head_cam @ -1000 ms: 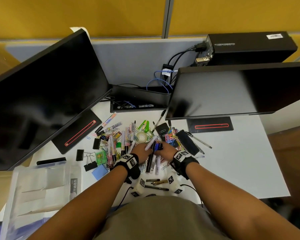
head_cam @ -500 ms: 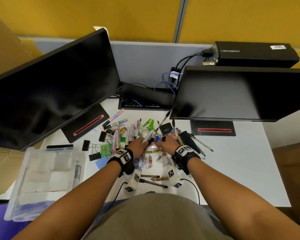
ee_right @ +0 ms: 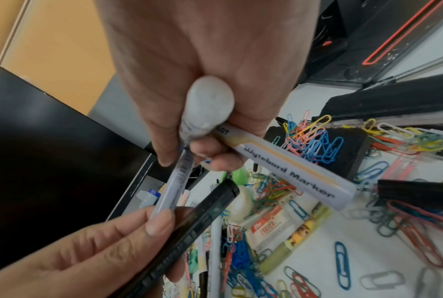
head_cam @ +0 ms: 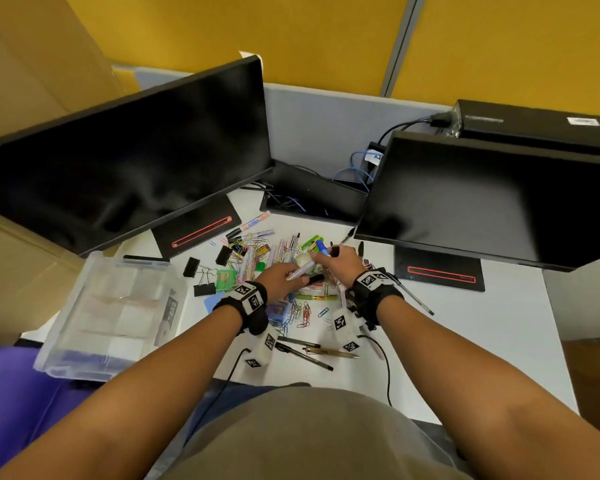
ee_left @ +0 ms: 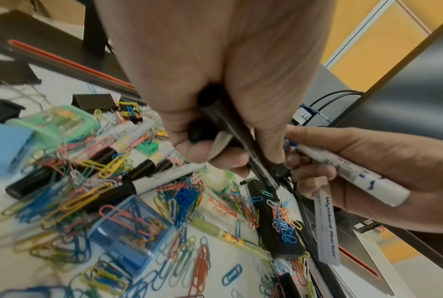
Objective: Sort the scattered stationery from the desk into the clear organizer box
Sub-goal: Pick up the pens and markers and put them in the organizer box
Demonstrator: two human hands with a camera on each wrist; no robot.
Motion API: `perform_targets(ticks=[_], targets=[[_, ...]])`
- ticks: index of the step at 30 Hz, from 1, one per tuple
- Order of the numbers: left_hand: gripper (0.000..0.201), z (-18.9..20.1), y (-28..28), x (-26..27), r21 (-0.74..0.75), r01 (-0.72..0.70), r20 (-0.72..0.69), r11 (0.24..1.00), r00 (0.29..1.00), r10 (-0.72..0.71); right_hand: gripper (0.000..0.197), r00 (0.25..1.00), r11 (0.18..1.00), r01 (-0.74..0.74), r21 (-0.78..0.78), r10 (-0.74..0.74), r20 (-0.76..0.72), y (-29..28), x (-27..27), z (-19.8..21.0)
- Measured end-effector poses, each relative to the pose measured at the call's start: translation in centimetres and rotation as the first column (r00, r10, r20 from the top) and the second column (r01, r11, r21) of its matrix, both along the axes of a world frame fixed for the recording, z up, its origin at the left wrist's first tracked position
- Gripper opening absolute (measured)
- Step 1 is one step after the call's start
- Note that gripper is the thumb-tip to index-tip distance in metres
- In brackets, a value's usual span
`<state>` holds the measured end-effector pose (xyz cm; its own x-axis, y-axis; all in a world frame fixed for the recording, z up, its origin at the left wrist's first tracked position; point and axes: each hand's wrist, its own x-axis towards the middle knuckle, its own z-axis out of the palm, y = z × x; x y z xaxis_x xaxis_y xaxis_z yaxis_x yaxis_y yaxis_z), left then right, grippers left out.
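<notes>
Head-camera view: the left hand (head_cam: 280, 276) is clenched round a slim black plastic pen (ee_left: 243, 139) and a pale marker, while the right hand (head_cam: 340, 262) just beside it grips a white whiteboard marker with blue print (ee_left: 353, 171) and a second white marker lettered "Wytebord Marker" (ee_right: 289, 171). Both fists hover close together, the left fingertips (ee_right: 156, 223) touching the blue marker's far end. Directly beneath them lies the scatter of coloured paper clips (ee_left: 189, 201), a white eraser in a red-printed sleeve (ee_right: 263, 227) and a black felt board eraser (ee_right: 337, 153) tangled with clips. Well off to the left of the grip, at the desk's near edge, sits the clear plastic organizer box (head_cam: 66, 327), its compartments apparently still bare. The markers look light, rigid and smooth-barrelled; bundled several to a fist, they could slide, so a mid-barrel hold seems safest.
</notes>
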<state>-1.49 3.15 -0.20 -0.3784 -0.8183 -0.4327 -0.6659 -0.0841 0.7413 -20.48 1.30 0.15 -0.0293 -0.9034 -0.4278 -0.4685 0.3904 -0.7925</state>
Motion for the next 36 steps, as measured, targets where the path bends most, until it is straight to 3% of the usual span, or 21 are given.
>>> perform_targets(ticks=[4, 14, 19, 22, 25, 28, 31, 33, 36], targets=[[0.021, 1.3, 0.0, 1.5, -0.028, -0.024, 0.016, 0.999, 1.000, 0.024, 0.028, 0.998, 0.998, -0.065, -0.011, 0.065, 0.010, -0.9, 1.0, 1.2], [0.039, 4.2, -1.9, 10.2, -0.103, -0.081, 0.330, 0.991, 0.937, 0.111, 0.031, 0.990, 0.994, -0.030, -0.110, 0.044, 0.133, -3.0, 7.5, 3.5], [0.030, 5.3, -2.0, 16.2, -0.097, -0.193, 0.361, 0.976, 0.907, 0.216, 0.029, 0.985, 0.982, -0.078, -0.175, 0.103, 0.141, -3.9, 12.2, 4.0], [0.029, 6.0, -1.8, 18.6, -0.099, -0.199, 0.412, 0.975, 0.884, 0.222, 0.035, 0.981, 0.976, -0.098, -0.196, 0.128, 0.146, -4.2, 14.8, 3.9], [0.029, 6.7, -1.3, 20.4, -0.122, -0.200, 0.445, 0.972, 0.865, 0.234, 0.027, 0.971, 0.968, -0.143, -0.206, 0.177, 0.161, -4.0, 17.1, 4.9], [0.029, 7.2, -0.2, 22.3, -0.118, -0.200, 0.478, 0.973, 0.847, 0.232, 0.016, 0.919, 0.930, -0.334, -0.151, 0.357, 0.165, -3.6, 18.7, 5.8], [0.034, 7.7, 1.1, 24.3, -0.107, -0.233, 0.478, 0.967, 0.840, 0.256, 0.028, 0.886, 0.892, -0.435, -0.121, 0.448, 0.115, -3.2, 20.2, 5.4], [0.037, 7.9, 1.8, 25.5, -0.105, -0.271, 0.468, 0.957, 0.836, 0.288, 0.031, 0.892, 0.900, -0.422, -0.108, 0.434, 0.127, -2.8, 21.0, 5.3], [0.031, 7.9, 3.0, 27.3, -0.102, -0.334, 0.464, 0.937, 0.818, 0.341, 0.018, 0.913, 0.932, -0.347, -0.103, 0.361, 0.192, -2.5, 21.6, 5.1]])
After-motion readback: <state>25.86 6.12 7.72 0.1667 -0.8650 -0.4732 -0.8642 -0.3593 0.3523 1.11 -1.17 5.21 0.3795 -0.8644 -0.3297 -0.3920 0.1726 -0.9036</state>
